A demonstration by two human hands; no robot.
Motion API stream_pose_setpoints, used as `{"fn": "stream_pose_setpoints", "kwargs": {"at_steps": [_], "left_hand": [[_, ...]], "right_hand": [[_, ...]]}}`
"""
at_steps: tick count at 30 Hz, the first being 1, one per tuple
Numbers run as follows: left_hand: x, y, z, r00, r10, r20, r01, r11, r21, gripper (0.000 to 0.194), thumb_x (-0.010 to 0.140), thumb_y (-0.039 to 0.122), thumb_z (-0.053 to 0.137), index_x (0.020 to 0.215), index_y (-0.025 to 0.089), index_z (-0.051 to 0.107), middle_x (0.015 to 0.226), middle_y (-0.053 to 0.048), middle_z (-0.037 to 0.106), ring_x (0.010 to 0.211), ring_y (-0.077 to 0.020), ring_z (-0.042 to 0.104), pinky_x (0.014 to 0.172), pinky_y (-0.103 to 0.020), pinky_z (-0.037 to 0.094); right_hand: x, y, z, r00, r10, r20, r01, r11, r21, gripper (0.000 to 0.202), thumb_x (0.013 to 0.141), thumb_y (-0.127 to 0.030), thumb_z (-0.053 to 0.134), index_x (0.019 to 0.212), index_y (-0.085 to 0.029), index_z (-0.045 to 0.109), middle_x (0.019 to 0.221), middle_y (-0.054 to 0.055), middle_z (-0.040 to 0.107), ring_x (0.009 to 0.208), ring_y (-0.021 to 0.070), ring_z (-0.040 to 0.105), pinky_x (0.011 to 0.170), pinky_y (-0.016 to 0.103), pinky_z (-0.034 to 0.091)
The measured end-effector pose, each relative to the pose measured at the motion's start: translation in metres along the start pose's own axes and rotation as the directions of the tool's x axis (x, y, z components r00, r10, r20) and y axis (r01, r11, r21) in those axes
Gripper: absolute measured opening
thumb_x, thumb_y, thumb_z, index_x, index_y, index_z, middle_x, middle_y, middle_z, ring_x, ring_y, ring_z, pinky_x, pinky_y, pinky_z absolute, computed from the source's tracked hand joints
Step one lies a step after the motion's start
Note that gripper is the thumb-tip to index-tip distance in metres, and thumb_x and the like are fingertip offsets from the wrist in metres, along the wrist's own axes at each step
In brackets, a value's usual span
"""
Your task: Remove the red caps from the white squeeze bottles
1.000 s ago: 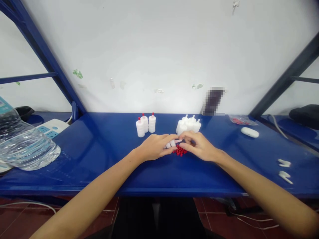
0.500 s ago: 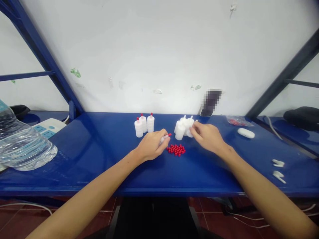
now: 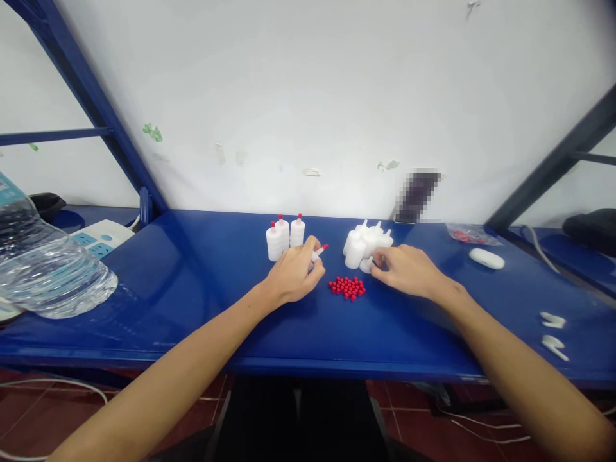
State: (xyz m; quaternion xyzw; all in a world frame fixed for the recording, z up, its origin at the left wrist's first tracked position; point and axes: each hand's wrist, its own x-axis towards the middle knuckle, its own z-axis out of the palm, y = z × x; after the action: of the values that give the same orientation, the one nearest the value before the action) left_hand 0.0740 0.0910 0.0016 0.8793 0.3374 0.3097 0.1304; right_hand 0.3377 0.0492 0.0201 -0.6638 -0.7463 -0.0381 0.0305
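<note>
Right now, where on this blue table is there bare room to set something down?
Bare patches lie between the large clear bottle and three red-tipped bottles, and between red caps and the table's front edge. It's crowded around the left hand near those three and the right hand by the white bottles.

We see a white wall (image 3: pixel 269 90) marked with peeling patches, a glossy blue table (image 3: pixel 202 276) against it, slanting posts (image 3: pixel 94 96) either side, and reddish floor tiles (image 3: pixel 414 428) below.
</note>
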Motion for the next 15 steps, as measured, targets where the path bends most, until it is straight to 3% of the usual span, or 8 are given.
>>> {"fn": "stream_pose_setpoints", "kwargs": {"at_steps": [4, 7, 11, 15], "left_hand": [[0.0, -0.002, 0.001, 0.997, 0.014, -0.077, -0.014, 1.0, 0.0, 0.02, 0.094, 0.029, 0.042, 0.11, 0.017, 0.048, 0.087, -0.004, 0.065, 0.072, -0.0197, 0.061, 0.067, -0.033, 0.046], [0.0, -0.004, 0.002, 0.994, 0.022, -0.111, -0.021, 1.0, 0.008, 0.023, 0.097, 0.03, 0.042, 0.114, 0.017, 0.049, 0.097, -0.007, 0.066, 0.081, -0.0207, 0.063, 0.073, -0.035, 0.049], [-0.001, -0.006, 0.004, 0.988, 0.131, -0.079, -0.129, 0.991, 0.036, 0.031, 0.1, 0.034, 0.044, 0.126, 0.018, 0.047, 0.111, -0.008, 0.065, 0.091, -0.0208, 0.064, 0.074, -0.032, 0.05], [-0.003, -0.002, 0.005, 0.958, 0.281, 0.047, -0.285, 0.95, 0.13, 0.035, 0.102, 0.038, 0.044, 0.131, 0.02, 0.046, 0.112, -0.007, 0.063, 0.082, -0.0167, 0.064, 0.066, -0.026, 0.048]], "right_hand": [[0.0, -0.002, 0.001, 0.999, -0.004, 0.052, 0.003, 1.0, 0.007, 0.023, 0.082, -0.034, 0.052, 0.064, -0.022, 0.054, 0.065, 0.004, 0.064, 0.064, 0.0204, 0.057, 0.057, 0.03, 0.027], [0.0, 0.0, 0.001, 1.0, -0.027, 0.013, 0.026, 0.999, 0.034, 0.02, 0.08, -0.033, 0.054, 0.064, -0.021, 0.054, 0.064, 0.003, 0.063, 0.061, 0.0183, 0.054, 0.057, 0.029, 0.026], [-0.004, -0.001, 0.001, 0.972, -0.19, -0.142, 0.215, 0.956, 0.197, 0.021, 0.082, -0.029, 0.052, 0.063, -0.02, 0.05, 0.059, -0.001, 0.057, 0.055, 0.013, 0.047, 0.057, 0.028, 0.028], [-0.01, -0.014, 0.005, 0.911, -0.326, -0.254, 0.402, 0.842, 0.361, 0.024, 0.092, -0.038, 0.051, 0.077, -0.02, 0.055, 0.061, -0.002, 0.053, 0.055, 0.0118, 0.045, 0.058, 0.026, 0.032]]}}
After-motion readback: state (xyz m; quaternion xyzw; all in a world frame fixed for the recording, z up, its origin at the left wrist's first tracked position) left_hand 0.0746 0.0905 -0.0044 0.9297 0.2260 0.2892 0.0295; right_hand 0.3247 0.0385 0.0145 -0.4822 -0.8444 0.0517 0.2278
